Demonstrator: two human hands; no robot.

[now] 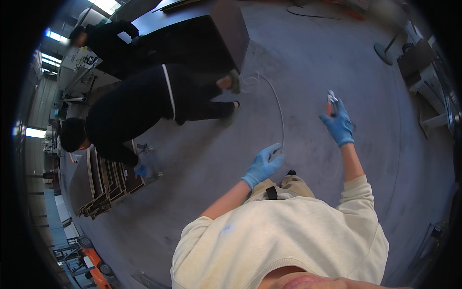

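My right hand (pixel 340 125), in a light blue glove, is closed around a small hand tool (pixel 330 104) with an orange handle part and a silvery metal head. Its exact kind is too small to make out. The tool points away from me, above the floor. My left hand (pixel 263 166), gloved the same way, is in front of my waist with thumb and fingers apart. A thin pale cord or strap (pixel 278 106) runs over the grey floor and meets the left fingertips in the picture. Whether those fingers touch it I cannot tell.
Left of me a co-worker in dark clothes (pixel 130 108) bends over stacked dark panels (pixel 108 180). Another person (pixel 108 41) stands behind, beside a large dark block (pixel 228 33). A round-based stand (pixel 383 54) is far right. An orange forklift (pixel 98 269) is at lower left.
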